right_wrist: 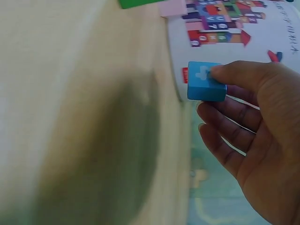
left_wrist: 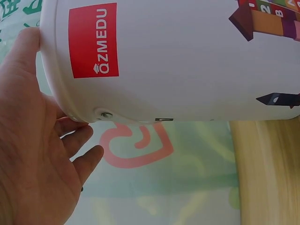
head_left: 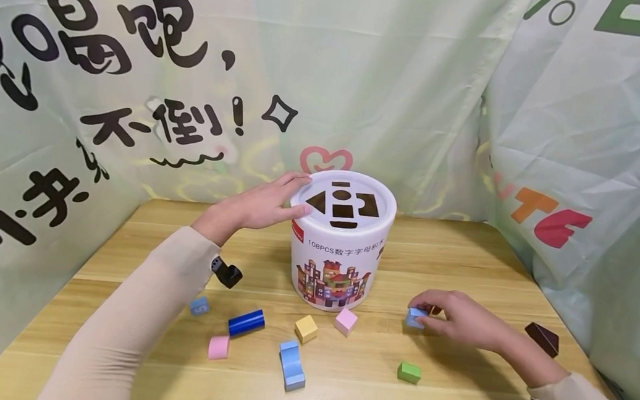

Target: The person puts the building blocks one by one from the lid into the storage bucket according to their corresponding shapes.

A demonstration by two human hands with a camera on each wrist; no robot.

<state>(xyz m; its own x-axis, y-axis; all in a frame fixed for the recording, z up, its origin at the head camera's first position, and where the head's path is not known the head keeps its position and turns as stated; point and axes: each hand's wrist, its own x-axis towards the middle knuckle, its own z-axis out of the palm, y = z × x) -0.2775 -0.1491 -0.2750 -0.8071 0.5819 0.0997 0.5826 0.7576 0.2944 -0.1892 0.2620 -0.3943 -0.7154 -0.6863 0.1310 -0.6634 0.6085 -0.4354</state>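
Right hand [head_left: 464, 321] pinches blue cube [head_left: 414, 317]; left hand [head_left: 261, 205] flat, relaxed, on bucket [head_left: 337, 269] rim.

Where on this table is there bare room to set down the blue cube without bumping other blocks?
Bare wood lies right of the white bucket, between it and the right hand pinching the blue cube, and along the near edge right of the green block. In front of the bucket it is crowded: yellow cube, pink cube, blue cylinder.
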